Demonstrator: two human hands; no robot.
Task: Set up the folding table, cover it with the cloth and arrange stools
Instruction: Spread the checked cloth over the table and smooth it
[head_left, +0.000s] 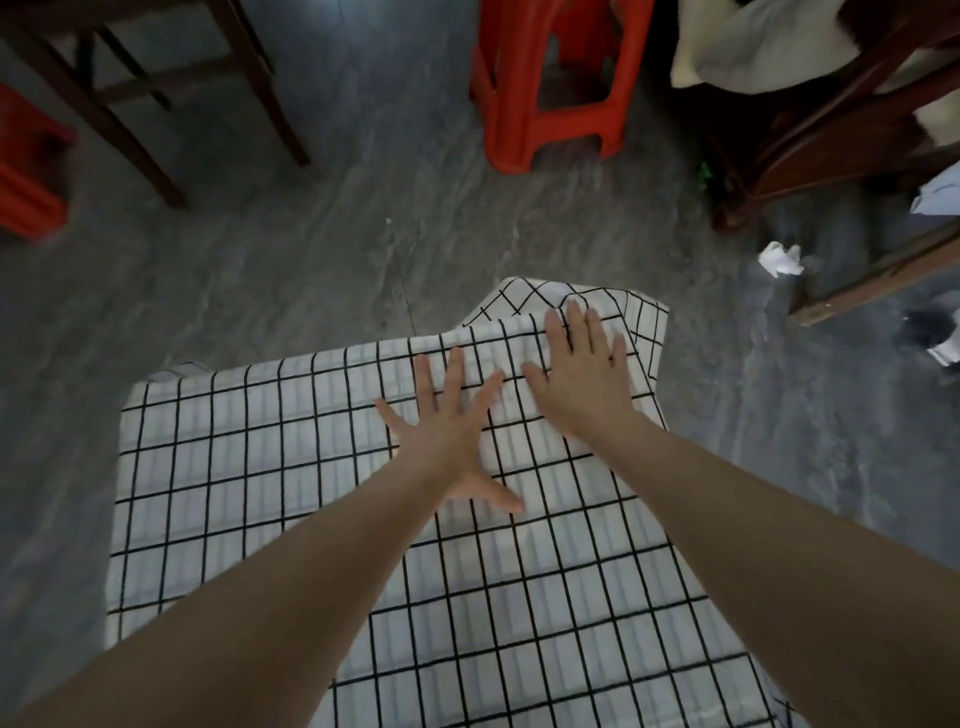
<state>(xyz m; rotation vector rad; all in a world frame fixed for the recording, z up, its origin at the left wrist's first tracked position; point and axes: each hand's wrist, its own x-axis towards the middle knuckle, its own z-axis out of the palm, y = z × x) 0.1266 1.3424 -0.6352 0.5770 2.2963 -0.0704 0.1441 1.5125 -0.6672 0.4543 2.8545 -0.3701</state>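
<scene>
Cloth (249, 467): white with a black grid, spread flat over the table, filling the near centre of my view; the table itself is fully hidden under it. Its far right corner is rumpled and hangs over the edge; the far left corner droops too.
Floor (322, 249): grey, marbled, all around the covered table.
Wooden furniture, far right (831, 135): dark brown frame with pale cushions on it, well apart from the cloth.
Red stool, far centre (545, 88): plastic, standing on the floor beyond the table, clear of the cloth.
Dark wooden legs, far left (130, 88): part of a chair or table, I cannot tell which.
Second red stool, far left edge (26, 176): only partly in view.
Left hand (452, 441): fingers spread wide and flat, palm down on the cloth, towards the far right part of the tabletop. It grips nothing, only presses.
Right hand (587, 384): flat too, fingers loosely apart, palm on the cloth just right of and beyond my left hand, fingertips at the rumpled far corner. Nothing held.
Hands together: close side by side, left fingertips almost meeting the right thumb.
Crumpled white paper (779, 258): on the floor to the right, near the wooden furniture.
</scene>
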